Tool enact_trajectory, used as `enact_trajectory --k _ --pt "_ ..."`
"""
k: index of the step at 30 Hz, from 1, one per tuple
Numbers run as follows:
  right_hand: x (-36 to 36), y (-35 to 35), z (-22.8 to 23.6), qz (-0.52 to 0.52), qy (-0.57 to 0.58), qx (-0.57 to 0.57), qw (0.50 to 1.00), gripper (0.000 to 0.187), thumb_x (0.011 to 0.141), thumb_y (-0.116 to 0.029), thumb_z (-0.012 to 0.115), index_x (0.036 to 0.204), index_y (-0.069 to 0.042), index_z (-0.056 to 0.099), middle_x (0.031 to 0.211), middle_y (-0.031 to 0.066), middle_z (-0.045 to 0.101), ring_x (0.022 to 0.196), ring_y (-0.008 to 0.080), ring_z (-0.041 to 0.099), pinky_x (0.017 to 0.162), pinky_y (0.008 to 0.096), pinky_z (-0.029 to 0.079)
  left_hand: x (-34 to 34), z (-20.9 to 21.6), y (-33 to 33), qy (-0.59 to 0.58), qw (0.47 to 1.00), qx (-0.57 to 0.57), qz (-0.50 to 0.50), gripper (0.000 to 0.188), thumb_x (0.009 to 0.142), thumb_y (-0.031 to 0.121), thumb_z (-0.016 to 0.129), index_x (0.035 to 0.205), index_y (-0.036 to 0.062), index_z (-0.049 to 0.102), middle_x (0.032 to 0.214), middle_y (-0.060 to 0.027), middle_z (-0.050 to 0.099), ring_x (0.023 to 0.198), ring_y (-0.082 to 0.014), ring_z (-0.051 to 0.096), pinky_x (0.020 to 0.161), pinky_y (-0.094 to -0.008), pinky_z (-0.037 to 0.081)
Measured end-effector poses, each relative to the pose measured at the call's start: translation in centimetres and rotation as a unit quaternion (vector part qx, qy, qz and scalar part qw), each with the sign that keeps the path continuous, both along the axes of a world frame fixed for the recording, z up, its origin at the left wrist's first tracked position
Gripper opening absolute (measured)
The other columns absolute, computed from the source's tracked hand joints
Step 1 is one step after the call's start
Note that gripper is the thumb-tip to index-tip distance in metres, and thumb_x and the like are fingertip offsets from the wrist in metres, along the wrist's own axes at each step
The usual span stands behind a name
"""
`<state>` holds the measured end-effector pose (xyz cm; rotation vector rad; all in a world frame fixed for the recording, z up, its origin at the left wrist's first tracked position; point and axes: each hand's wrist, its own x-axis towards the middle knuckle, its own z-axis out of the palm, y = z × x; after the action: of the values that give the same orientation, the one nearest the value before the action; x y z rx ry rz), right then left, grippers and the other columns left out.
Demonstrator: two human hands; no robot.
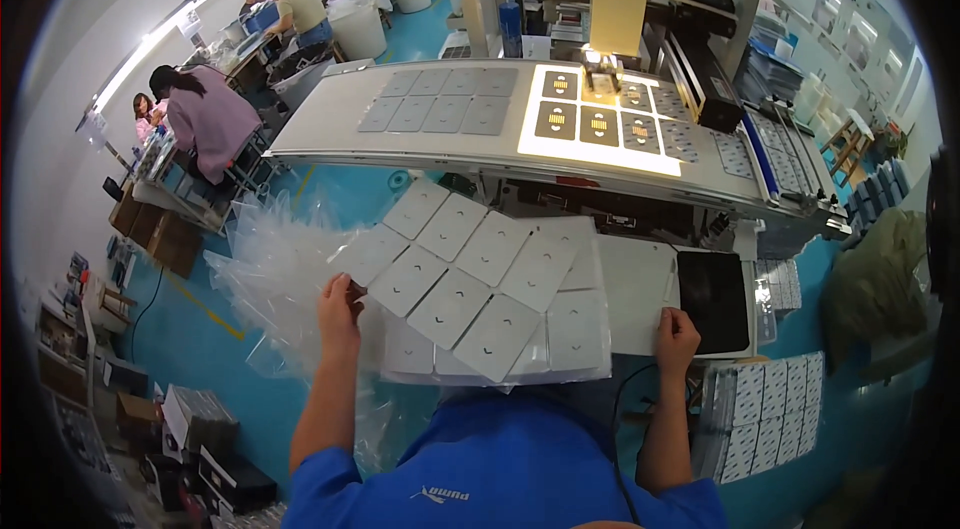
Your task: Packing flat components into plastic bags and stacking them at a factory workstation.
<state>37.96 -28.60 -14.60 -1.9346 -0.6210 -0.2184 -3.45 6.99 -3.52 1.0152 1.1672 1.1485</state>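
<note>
My left hand is closed at the left edge of a tilted sheet of white rounded-square pads, each pad with a small dark curved mark. This sheet lies at an angle over a stack of similar sheets in front of my body. Crumpled clear plastic film spreads out left of that hand. On the right, my right hand has its fingers drawn together by the lower part of a white board; whatever they hold is hidden. A dark flat panel lies just beyond that hand.
Ahead runs a long machine table with grey pads and a lit panel under a machine head. Packed pad sheets stand low right. Boxes sit lower left. Several people work at benches, far left.
</note>
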Motion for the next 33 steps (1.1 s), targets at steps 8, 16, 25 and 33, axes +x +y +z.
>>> enact_trajectory --k 8,16,25,33 --pt "0.3 0.2 -0.7 -0.015 0.002 -0.020 1.000 0.017 0.095 -0.016 0.069 0.094 0.001 0.073 0.071 0.0089 0.066 0.062 0.0154 0.061 0.061 0.0305 0.049 0.7 -2.5 -0.8 0.107 0.989 0.070 -0.072 0.024 0.100 0.027 0.067 0.088 0.0058 0.064 0.085 0.0026 0.059 0.075 -0.0069 0.050 0.065 -0.0260 0.039" --pt "-0.1 0.8 0.4 -0.040 -0.015 -0.065 0.997 0.015 0.092 -0.016 0.071 0.091 -0.002 0.074 0.074 0.0127 0.069 0.064 0.0226 0.067 0.062 0.0339 0.052 3.3 -2.2 -0.5 -0.038 0.986 0.159 -0.034 0.028 0.110 0.023 0.052 0.121 -0.0016 0.061 0.107 -0.0051 0.067 0.095 -0.0130 0.062 0.084 -0.0282 0.050" --pt "-0.6 1.6 1.0 -0.058 -0.113 -0.092 0.988 0.011 0.088 -0.014 0.072 0.088 -0.003 0.073 0.078 0.0145 0.070 0.063 0.0300 0.068 0.059 0.0383 0.053 1.3 -6.1 -0.2 0.039 0.978 0.196 -0.063 0.033 0.110 0.024 0.050 0.127 -0.0041 0.058 0.118 -0.0117 0.065 0.106 -0.0184 0.063 0.093 -0.0339 0.052" --pt "-0.8 1.9 1.2 -0.059 -0.110 -0.122 0.985 0.010 0.088 -0.014 0.072 0.088 -0.003 0.073 0.079 0.0146 0.071 0.063 0.0306 0.069 0.060 0.0393 0.054 1.8 -5.6 0.2 0.049 0.962 0.253 -0.093 0.053 0.112 0.039 0.043 0.140 -0.0050 0.055 0.136 -0.0189 0.062 0.124 -0.0263 0.061 0.105 -0.0394 0.048"
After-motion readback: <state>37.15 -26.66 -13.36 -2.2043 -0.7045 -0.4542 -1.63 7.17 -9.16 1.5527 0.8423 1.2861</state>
